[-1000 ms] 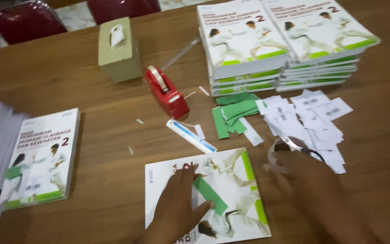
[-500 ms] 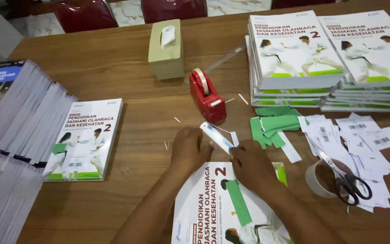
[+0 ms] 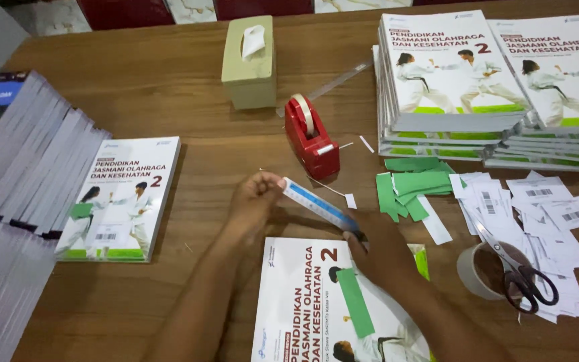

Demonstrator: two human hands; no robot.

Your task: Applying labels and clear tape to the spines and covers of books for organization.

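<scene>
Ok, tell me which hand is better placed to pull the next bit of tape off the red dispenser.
Left, probably. The left hand pinches the strip's upper end, just beside the red tape dispenser. The right hand holds the lower end, farther away, over the book.

White-blue label strip point(image 3: 317, 205) held slanted above book point(image 3: 309, 302).

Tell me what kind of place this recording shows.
Probably a school office or library workroom, at a wooden table: stacks of identical textbooks, loose barcode labels, a red tape dispenser. Both hands stretch a label strip.
</scene>
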